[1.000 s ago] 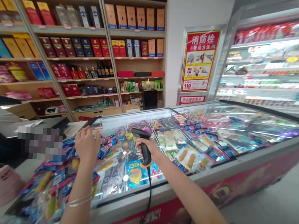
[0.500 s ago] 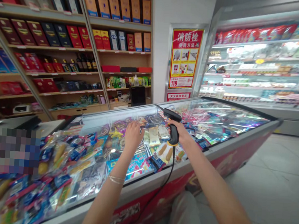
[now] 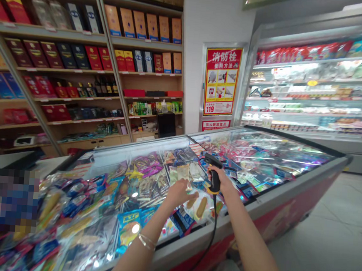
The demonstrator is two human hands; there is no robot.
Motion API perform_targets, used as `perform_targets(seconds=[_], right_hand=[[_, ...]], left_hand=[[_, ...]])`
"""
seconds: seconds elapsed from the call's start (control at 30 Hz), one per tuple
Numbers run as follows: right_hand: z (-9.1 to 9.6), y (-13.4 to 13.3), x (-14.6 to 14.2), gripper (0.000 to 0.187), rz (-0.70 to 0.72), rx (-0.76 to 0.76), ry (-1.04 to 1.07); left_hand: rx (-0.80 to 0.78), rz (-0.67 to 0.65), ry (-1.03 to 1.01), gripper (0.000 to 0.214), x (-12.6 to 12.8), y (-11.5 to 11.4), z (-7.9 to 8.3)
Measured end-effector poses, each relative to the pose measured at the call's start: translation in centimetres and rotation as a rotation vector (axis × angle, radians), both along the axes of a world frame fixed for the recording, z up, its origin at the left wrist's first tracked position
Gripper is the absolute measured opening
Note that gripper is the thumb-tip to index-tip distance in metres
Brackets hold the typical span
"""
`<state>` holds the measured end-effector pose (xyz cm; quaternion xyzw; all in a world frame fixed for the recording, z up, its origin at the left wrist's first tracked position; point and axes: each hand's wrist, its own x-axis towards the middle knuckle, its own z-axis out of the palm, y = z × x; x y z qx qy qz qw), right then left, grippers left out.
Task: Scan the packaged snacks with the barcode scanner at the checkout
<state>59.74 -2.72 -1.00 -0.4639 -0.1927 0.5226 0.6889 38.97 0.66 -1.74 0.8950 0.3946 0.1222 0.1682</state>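
In my right hand (image 3: 223,181) is a black and yellow barcode scanner (image 3: 215,180), my fingers wrapped round its grip. Its black cable (image 3: 214,221) hangs down over the freezer's front edge. My left hand (image 3: 178,192), with a bracelet (image 3: 146,242) at the wrist, reaches over the freezer with fingers apart and pointing right. It is right beside a white packet picturing yellow ice creams (image 3: 200,208); whether the fingertips touch it I cannot tell. Below that lies a dark blue packet (image 3: 183,221). Pale wrapped packets (image 3: 182,172) lie just beyond the hand.
The chest freezer (image 3: 276,201) stretches across in front of me, full of packaged goods. A pile of blue and clear packets (image 3: 78,200) lies at its left. Shelves of boxes (image 3: 70,70) stand behind, and a lit refrigerated display (image 3: 315,100) at the right.
My left hand has moved right and closer to me, to the packet with ice creams. The scanner has shifted slightly within view, still in my right hand. The view has tilted up.
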Motion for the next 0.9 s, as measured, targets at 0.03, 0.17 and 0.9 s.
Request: perform_targets(seconds=[0.03,0.17,0.9], right_hand=[[-0.3,0.4,0.1,0.013,0.002,-0.007,0.001],[-1.0,1.3,0.5,0.011,0.001,-0.017,0.013],[2.2,5.3,-4.4,0.01,0.294,0.114,-0.095]], left_hand=[[0.002,-0.004,0.004,0.045,0.0,0.0,-0.2],[-0.024,-0.022,-0.006,0.04,0.1,-0.1,-0.8],[-0.683,0.436,-1.354,0.045,-3.7,7.2,-1.4]])
